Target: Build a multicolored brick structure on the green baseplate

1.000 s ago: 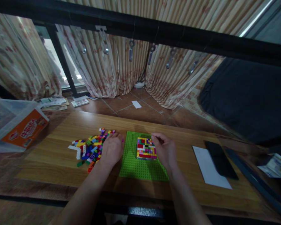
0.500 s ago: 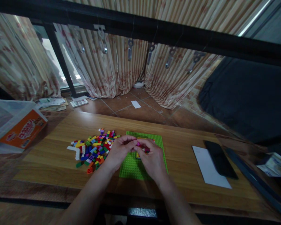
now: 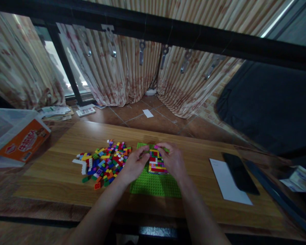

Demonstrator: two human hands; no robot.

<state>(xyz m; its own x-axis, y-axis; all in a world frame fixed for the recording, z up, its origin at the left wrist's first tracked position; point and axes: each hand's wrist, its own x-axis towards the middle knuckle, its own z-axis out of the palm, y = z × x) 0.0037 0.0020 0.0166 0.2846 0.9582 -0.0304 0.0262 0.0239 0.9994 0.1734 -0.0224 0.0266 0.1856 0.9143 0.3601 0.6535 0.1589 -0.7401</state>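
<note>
A green studded baseplate (image 3: 153,183) lies on the wooden table (image 3: 66,143). On it stands a square block of many-coloured bricks (image 3: 156,164). My left hand (image 3: 135,165) rests at the block's left side, fingers curled against it. My right hand (image 3: 172,160) is at the block's far right corner, fingertips pinched on a small pink brick (image 3: 156,147) at the top edge. A pile of loose coloured bricks (image 3: 104,161) lies just left of my left hand.
A white sheet of paper (image 3: 225,185) and a black phone (image 3: 238,173) lie on the table to the right. A clear plastic bin with an orange box (image 3: 20,141) stands at the far left. Curtains and a tiled floor are beyond the table.
A second ago my left hand was on the brick pile. It came to my right hand above the baseplate, and both hands have now moved apart to the block's sides.
</note>
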